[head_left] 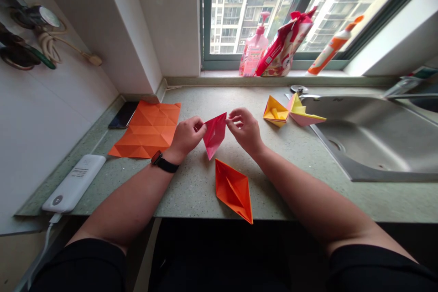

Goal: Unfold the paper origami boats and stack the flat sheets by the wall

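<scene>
A folded pink paper boat is pinched between my two hands over the middle of the counter. My left hand grips its left edge with thumb and fingers; a black watch is on that wrist. At its upper right corner, the thumb and fingertips of my right hand are closed on the paper. Just in front lies a folded orange paper boat, its lower tip reaching the counter's front edge. A creased orange sheet is spread flat to the left, beside my left hand.
Yellow and pink-yellow folded paper boats stand right of my hands, near the steel sink. A phone is partly under the orange sheet. A white power bank with a cable lies left. Bottles and a bag line the windowsill.
</scene>
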A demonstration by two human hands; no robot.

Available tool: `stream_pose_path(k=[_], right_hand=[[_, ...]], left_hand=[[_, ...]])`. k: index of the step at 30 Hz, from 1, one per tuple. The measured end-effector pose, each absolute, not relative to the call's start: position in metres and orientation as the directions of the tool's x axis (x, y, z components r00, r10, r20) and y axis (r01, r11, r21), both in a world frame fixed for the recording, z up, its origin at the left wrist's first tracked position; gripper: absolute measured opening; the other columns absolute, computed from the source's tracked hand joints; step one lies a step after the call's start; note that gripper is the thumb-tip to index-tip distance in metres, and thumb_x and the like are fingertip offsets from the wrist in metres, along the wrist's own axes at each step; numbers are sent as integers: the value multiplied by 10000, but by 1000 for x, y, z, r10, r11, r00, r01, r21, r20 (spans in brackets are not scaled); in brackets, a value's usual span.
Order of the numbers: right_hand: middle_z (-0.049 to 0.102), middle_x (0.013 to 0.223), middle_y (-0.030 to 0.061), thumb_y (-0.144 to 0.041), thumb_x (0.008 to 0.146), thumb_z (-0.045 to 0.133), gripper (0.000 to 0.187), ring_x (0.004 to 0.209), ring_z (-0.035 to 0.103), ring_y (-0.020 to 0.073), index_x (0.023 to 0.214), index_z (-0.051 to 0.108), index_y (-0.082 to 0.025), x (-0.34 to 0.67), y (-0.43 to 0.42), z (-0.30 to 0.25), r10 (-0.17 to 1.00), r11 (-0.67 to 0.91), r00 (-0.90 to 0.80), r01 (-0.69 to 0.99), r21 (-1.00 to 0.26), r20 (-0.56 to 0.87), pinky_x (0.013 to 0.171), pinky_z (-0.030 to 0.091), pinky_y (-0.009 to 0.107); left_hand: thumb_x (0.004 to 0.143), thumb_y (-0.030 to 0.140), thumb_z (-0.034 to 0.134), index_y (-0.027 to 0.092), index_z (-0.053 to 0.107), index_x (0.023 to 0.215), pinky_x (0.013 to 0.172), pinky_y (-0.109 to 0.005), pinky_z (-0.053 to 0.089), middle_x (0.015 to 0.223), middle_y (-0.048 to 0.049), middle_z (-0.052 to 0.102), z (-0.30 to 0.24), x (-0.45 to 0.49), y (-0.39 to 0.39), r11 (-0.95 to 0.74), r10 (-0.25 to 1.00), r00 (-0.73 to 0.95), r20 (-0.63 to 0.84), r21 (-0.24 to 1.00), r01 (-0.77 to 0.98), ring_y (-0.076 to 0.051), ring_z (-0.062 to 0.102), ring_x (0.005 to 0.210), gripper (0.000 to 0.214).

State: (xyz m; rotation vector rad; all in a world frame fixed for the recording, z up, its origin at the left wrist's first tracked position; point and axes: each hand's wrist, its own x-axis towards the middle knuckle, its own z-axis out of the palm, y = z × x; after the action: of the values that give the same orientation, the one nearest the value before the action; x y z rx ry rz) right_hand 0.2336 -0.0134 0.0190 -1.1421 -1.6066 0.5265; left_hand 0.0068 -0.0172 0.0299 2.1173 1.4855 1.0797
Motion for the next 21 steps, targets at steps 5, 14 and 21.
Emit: stream_pose_path(k=[5, 14, 21], right_hand=[[654, 1097, 77, -311, 975, 686, 84, 994, 677, 236, 908, 713, -268, 234, -19, 21, 722, 648, -162, 499, -575, 673, 731, 650, 388], [684, 1054, 80, -370, 979, 735, 146, 881, 675, 214, 966, 830, -260, 235, -15, 13, 799, 551, -152, 573, -606, 582, 732, 638, 386], [702, 1007, 90, -523, 984, 722, 312, 810, 697, 211, 966, 853, -241, 233, -10, 9, 849, 476, -56, 516, -713, 526, 676, 626, 373]], left_hand=[[950, 345, 629, 231, 602, 752, 651, -301, 423, 706, -12, 693, 29, 6, -16, -366, 911, 121, 395, 637, 678, -181, 620, 690, 230], [958, 364, 607, 238, 575, 761, 658, -305, 415, 704, -12, 677, 29, 6, -16, -374, 908, 119, 401, 651, 660, -185, 618, 700, 236], [990, 389, 607, 235, 588, 774, 672, -304, 425, 728, -16, 686, 30, 7, -19, -419, 890, 166, 424, 620, 663, -178, 607, 707, 266]])
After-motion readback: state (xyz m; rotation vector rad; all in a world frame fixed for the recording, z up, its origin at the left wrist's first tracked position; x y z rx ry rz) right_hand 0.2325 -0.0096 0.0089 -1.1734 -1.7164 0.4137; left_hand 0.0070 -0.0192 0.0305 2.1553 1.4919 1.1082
